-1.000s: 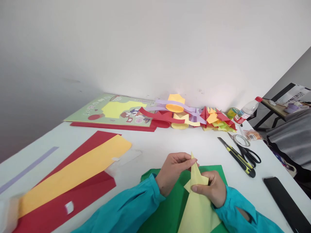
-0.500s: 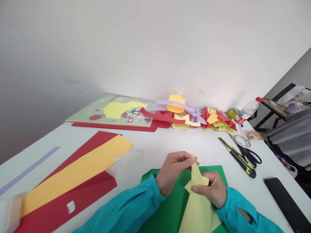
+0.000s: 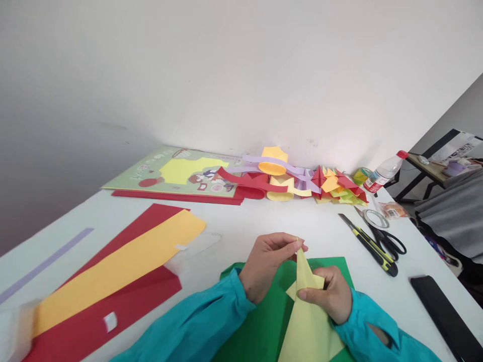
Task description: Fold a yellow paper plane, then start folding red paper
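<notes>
My left hand (image 3: 268, 264) pinches the tip of the pale yellow folded paper (image 3: 307, 327); my right hand (image 3: 336, 295) pinches it lower down. Paper's over the green sheet (image 3: 261, 333), utility knife (image 3: 369, 246) off right, apart.

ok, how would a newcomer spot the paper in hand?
On the white table, near side, find a green sheet. Over it, the left hand and right hand hold the folded paper, pale yellow and narrowing to a point, unlike the green.

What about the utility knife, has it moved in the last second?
No: the utility knife lies in the same place beside the scissors, shifted neither way.
</notes>
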Demonstrator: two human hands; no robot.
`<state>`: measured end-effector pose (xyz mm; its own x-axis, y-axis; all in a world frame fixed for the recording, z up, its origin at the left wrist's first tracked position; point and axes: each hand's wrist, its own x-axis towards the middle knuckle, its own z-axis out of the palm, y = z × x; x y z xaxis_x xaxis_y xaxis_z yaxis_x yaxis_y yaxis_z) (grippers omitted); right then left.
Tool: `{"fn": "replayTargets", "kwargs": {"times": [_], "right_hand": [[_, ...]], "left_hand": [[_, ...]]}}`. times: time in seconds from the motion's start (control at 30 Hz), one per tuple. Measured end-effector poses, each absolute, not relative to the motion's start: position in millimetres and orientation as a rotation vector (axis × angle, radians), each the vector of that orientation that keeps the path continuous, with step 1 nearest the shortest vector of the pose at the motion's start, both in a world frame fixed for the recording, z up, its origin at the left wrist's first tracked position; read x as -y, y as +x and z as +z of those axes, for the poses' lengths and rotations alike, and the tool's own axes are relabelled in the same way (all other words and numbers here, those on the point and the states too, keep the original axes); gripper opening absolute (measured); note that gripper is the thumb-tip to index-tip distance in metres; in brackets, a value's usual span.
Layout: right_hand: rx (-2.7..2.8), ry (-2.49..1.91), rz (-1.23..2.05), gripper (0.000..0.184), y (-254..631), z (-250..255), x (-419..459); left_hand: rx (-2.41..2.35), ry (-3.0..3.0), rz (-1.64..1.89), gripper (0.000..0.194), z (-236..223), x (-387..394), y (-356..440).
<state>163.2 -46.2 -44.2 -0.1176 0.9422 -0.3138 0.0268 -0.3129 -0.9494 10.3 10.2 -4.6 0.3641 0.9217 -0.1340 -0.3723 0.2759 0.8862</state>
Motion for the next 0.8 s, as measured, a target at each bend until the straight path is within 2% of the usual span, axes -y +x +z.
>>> {"fn": "replayTargets", "kwargs": {"times": [0.8], "right_hand": [[1.154,-1.398,1.516,0.038,162.7,-46.7,45.9]], "left_hand": [[-0.750,0.847,0.990,0.019,-2.7,-13.8,7.0]]}}
